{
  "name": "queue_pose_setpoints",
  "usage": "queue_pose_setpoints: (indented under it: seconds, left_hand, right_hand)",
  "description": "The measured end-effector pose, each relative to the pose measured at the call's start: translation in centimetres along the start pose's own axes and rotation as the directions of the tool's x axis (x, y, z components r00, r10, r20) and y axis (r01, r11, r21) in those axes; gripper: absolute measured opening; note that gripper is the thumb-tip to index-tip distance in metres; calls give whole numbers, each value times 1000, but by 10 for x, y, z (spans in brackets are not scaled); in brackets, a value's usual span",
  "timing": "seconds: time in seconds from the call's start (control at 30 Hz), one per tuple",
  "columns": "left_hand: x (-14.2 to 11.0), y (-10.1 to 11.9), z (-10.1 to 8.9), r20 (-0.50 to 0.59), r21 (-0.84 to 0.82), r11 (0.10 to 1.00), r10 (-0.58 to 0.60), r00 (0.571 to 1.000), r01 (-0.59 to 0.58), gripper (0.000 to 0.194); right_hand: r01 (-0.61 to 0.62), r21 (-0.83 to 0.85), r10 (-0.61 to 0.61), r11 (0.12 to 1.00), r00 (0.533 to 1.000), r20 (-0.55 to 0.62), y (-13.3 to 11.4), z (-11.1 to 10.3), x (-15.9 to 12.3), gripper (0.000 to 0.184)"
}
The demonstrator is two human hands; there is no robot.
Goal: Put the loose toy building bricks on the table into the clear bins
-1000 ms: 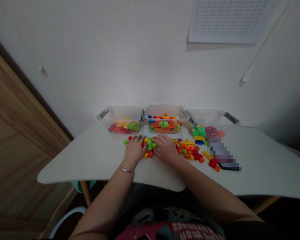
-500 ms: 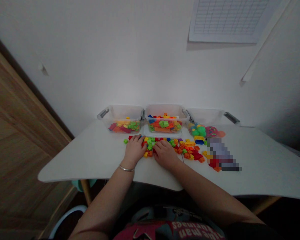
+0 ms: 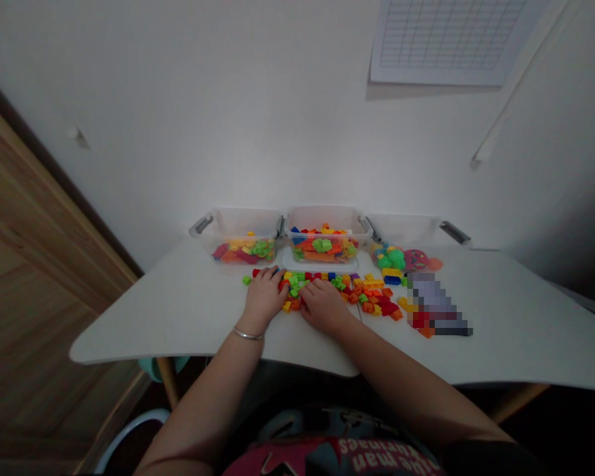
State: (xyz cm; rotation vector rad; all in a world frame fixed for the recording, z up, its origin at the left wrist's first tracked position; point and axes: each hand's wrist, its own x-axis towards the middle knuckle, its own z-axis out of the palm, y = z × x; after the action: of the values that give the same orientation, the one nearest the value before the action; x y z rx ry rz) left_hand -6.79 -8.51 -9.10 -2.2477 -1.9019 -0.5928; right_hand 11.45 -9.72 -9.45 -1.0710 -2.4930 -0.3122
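The right hand (image 3: 324,306) has slid back toward the front edge of the worktop (image 3: 153,317), and the plastic building bricks (image 3: 327,283) now lie spread in a long row; it rests loosely curled at their near side, as does the left hand (image 3: 264,297); whether either grips a brick cannot be told; clear plastic bins (image 3: 240,226) holding more bricks stand just behind.

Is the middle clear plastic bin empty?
Not empty: the middle clear plastic bin holds a layer of orange, green and red plastic building blocks, lying well below its rim.
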Motion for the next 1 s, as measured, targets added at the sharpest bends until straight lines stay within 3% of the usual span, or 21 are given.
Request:
queue_pose_setpoints:
  seconds: [0.23, 0.4, 0.47, 0.57, 0.67, 0.73, 0.83, 0.93, 1.0]
  left_hand:
    - [-1, 1, -2, -1, 0, 1000, -4, 1000, 4, 43]
    - [-1, 1, -2, 3, 9, 1000, -5, 1000, 5, 44]
    - [-1, 1, -1, -2, 16, 1000, 2, 1000, -2, 44]
    - [-1, -1, 1, -9, 26, 999, 19, 1000, -19, 43]
    - [0, -2, 2, -8, 27, 999, 19, 1000, -19, 44]
    - [0, -3, 2, -4, 23, 1000, 15, 1000, -15, 44]
    - [0, -3, 2, 2, 21, 1000, 8, 1000, -8, 44]
    - [0, -2, 1, 7, 14, 1000, -2, 1000, 2, 43]
    - [0, -2, 0, 11, 10, 1000, -9, 1000, 8, 44]
  right_hand:
    - [-16, 32, 18, 999, 999, -46, -7, -1, -2, 15]
    - [-90, 180, 125, 980, 973, -194, 2, -10, 2, 14]
    - [-146, 270, 223, 952, 932, -284, 12, -19, 10, 14]
    - [-233, 374, 382, 898, 834, -397, 32, -39, 27, 17]
    - [-320, 471, 529, 822, 735, -424, 58, -60, 50, 22]
    - [-351, 497, 577, 793, 695, -430, 76, -71, 68, 25]
    - [-362, 458, 557, 812, 716, -422, 100, -77, 96, 26]
    - [-400, 424, 550, 812, 768, -328, 118, -73, 116, 26]
    - [-460, 410, 582, 787, 774, -249, 124, -67, 123, 25]
